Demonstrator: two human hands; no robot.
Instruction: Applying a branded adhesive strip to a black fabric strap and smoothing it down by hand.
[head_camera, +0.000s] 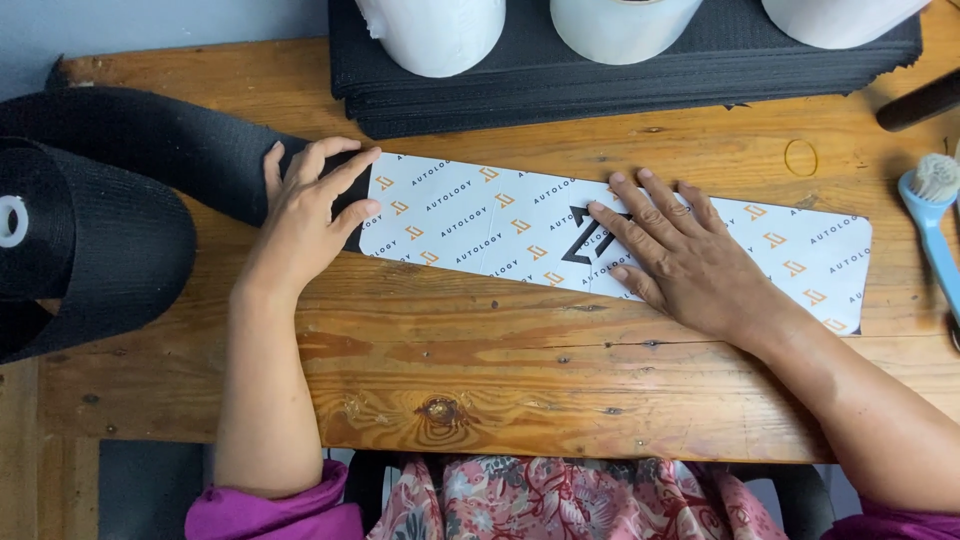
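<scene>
While both hands lie flat on the work, the step in hand looks like laying a printed white strip (500, 225) along a band of black webbing (170, 150) and pressing it down. Nearest the body, a bare run of the wooden table (480, 370) lies below the wrists. The right hand (675, 255) rests with fingers spread and open, palm down on the middle of the strip, gripping nothing; a black mark on the strip shows just past its index fingertip. The left hand (310, 210) is also open and flat, its fingertips on the strip's left end where the white meets the black band, its palm on the webbing. The strip runs from those fingertips, under the right hand, out to the right.

As I judge it, the next move calls for keeping the strip square to the band while the palms smooth outward, without letting either end creep.

Left of the left hand, the webbing feeds back to a big black roll (80, 250). Right of the right hand lie a blue brush (935, 215) and a rubber band (800, 157), well apart from the strip. Beyond the fingers sit a stack of black sheets (620, 85) and three white rolls (435, 35), clear of the hands.
</scene>
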